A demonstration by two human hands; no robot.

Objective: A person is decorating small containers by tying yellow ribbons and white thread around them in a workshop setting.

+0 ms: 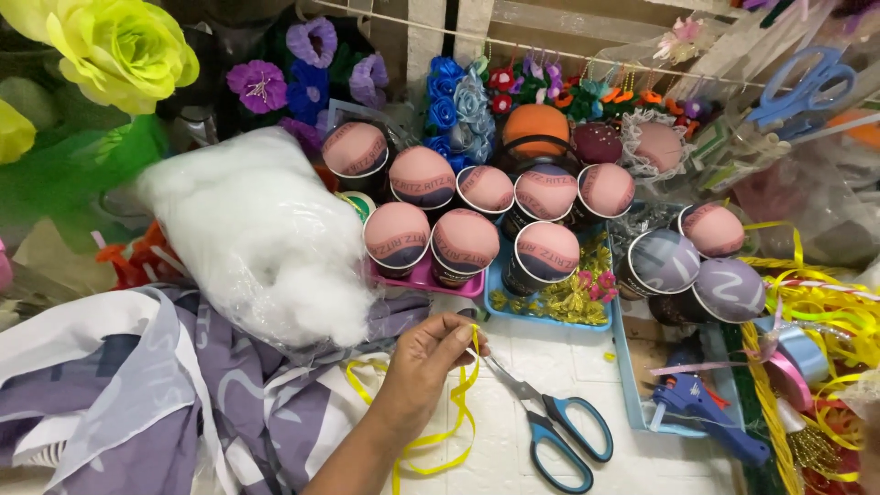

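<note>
Low in the middle of the frame, one hand (pixel 429 357) pinches a thin yellow ribbon (pixel 463 403) between finger and thumb. It looks like the left hand, coming up from the bottom edge. The grip is narrow and closed on the ribbon. The other hand is not in the picture.

The ribbon loops down over the white bench (pixel 513 458), just left of the blue-handled scissors (pixel 550 422), which lie with the blades a little apart. The ribbon looks very light, floppy and a bit slippery, so it would likely slide out of a loose pinch. A good spot to hold is close to the end, with the flat side between the fingertips.

Above the hand sit many small cups with stuffed pink tops (pixel 467 240). A big bag of white fluff (pixel 261 234) lies at the left, over purple cloth (pixel 183 403). A blue glue gun (pixel 701 408) rests at the lower right
</note>
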